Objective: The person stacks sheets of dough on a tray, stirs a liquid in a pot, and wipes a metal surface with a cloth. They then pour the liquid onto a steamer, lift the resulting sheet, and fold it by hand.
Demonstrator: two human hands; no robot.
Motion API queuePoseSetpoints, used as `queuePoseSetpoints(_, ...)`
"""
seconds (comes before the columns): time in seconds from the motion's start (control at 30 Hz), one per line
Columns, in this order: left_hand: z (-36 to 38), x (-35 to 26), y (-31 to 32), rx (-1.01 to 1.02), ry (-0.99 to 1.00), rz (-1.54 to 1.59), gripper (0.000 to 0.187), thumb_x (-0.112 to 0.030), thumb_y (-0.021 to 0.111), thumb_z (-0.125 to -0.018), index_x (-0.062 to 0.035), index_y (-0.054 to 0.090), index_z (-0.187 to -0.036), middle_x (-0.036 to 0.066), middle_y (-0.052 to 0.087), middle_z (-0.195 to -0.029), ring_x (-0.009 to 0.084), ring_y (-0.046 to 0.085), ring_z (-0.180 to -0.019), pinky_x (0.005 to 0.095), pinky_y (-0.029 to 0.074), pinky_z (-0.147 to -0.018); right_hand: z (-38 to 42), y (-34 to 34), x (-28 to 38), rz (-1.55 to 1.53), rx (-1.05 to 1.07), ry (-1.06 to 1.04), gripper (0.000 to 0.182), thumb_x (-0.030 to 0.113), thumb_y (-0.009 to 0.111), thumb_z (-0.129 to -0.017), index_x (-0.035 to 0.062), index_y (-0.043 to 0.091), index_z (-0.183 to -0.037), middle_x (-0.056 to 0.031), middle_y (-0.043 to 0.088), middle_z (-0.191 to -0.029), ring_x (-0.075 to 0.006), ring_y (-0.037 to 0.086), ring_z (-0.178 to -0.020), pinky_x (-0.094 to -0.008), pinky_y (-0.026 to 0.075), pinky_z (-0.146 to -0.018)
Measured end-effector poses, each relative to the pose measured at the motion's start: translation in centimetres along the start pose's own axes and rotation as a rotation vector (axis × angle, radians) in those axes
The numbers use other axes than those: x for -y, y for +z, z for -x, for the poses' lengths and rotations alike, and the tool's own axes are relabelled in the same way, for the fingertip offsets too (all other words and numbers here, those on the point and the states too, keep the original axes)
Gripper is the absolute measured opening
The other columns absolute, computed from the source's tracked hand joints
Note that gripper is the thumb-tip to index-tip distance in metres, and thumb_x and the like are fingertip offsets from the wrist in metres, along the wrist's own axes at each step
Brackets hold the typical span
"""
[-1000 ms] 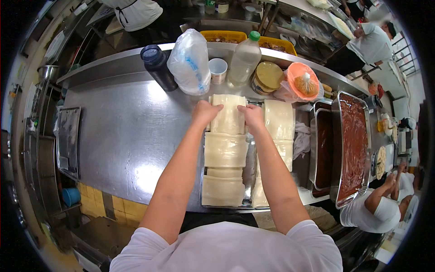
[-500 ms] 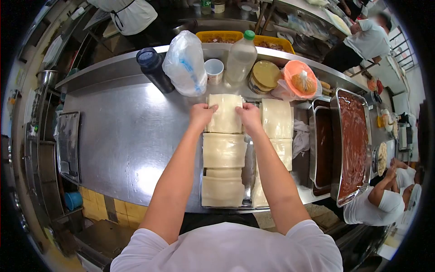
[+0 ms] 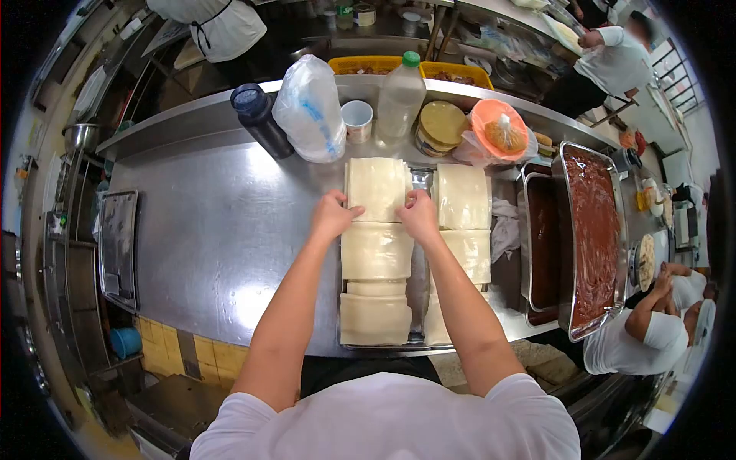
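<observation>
Pale flat dough sheets lie in two columns of stacks on a metal tray. At the far end of the left column, my left hand is closed on the near left corner of the top dough sheet. Opposite it, my right hand has its fingers curled in a pinch at the near right corner of that sheet. A second dough stack lies just nearer to me, below both hands. To the right is the far stack of the other column.
Along the back stand a dark flask, a plastic bag, a cup, a green-capped bottle, a tin and an orange bowl. Trays of brown filling sit right, near a cloth. Other people work nearby.
Both hands have moved toward me along the far left dough stack, from its middle sides to its near corners. The view has shifted slightly.
</observation>
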State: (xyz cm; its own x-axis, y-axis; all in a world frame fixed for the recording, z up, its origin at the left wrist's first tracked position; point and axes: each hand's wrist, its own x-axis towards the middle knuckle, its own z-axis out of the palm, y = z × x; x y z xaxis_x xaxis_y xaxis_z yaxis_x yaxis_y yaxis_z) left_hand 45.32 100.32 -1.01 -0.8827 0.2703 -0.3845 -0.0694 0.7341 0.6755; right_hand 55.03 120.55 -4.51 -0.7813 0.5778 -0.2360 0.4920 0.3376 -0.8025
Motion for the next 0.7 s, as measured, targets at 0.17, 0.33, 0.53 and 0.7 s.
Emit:
queuePoseSetpoints(0.17, 1.3, 0.1, -0.2, -0.129, 0.000, -0.190, 0.066, -0.046, 0.091, -0.071, -0.0032, 0.067, -0.115, 0.014, 0.075, -0.097, 0.0310, 0.071, -0.094, 0.0409, 0.055, -0.082, 1.3, -1.0, -0.3, 0.133, -0.116, -0.177, 0.047, 0.013, 0.075, -0.079, -0.0057, 0.062, -0.120, -0.0204, 0.069, -0.096, -0.0371, 0.068, -0.088, -0.0446, 0.055, -0.082)
queuePoseSetpoints(0.33, 4.2, -0.1, -1.3, -0.170, 0.059, -0.091, 0.061, -0.040, 0.090, -0.075, -0.0039, 0.066, -0.118, 0.012, 0.074, -0.093, 0.0291, 0.071, -0.088, 0.0405, 0.055, -0.078, 4.0, -3.9, -1.6, -0.073, -0.113, -0.161, 0.042, 0.012, 0.074, -0.081, -0.0060, 0.063, -0.118, -0.0205, 0.069, -0.097, -0.0332, 0.068, -0.087, -0.0421, 0.055, -0.080)
queuePoseSetpoints(0.53, 13.5, 2.1, -0.4, -0.124, 0.151, 0.023, 0.043, -0.031, 0.081, -0.085, -0.0047, 0.068, -0.117, 0.011, 0.073, -0.083, 0.0304, 0.071, -0.079, 0.0423, 0.055, -0.074, 11.1, -5.6, -0.9, -0.146, 0.012, -0.162, 0.035, 0.011, 0.071, -0.087, -0.0065, 0.065, -0.117, -0.0184, 0.071, -0.093, -0.0255, 0.069, -0.082, -0.0360, 0.056, -0.076)
queuePoseSetpoints(0.7, 21.5, 4.9, 0.9, -0.037, 0.123, 0.128, 0.037, -0.024, 0.079, -0.087, -0.0056, 0.068, -0.117, 0.011, 0.073, -0.081, 0.0294, 0.071, -0.077, 0.0406, 0.055, -0.072, 17.5, -3.9, -0.6, -0.140, 0.291, -0.175, 0.032, 0.011, 0.071, -0.089, -0.0060, 0.066, -0.116, -0.0160, 0.071, -0.090, -0.0218, 0.069, -0.080, -0.0343, 0.056, -0.074)
